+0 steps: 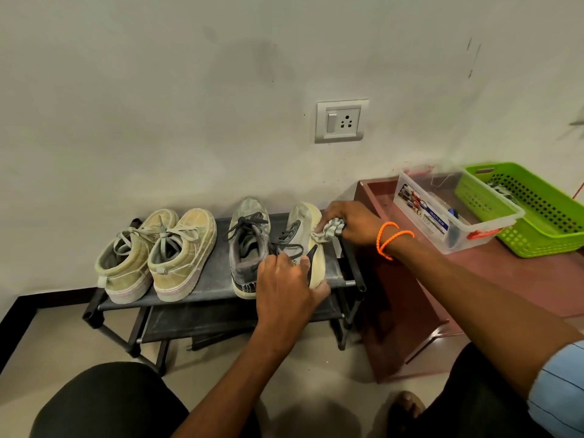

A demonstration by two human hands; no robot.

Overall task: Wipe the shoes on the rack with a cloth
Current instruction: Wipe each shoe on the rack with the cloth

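A low dark shoe rack stands against the wall. On its top shelf sit a pair of tan high-top shoes at the left and a pair of grey sneakers at the right. The left grey sneaker stands flat. The right grey sneaker is tipped on its side, pale sole facing right. My left hand grips its heel end. My right hand holds a bunched grey cloth pressed against the sneaker's sole.
A dark red low table stands right of the rack, carrying a clear plastic box and a green basket. A wall socket is above the shoes. My knees and a foot fill the bottom of the view.
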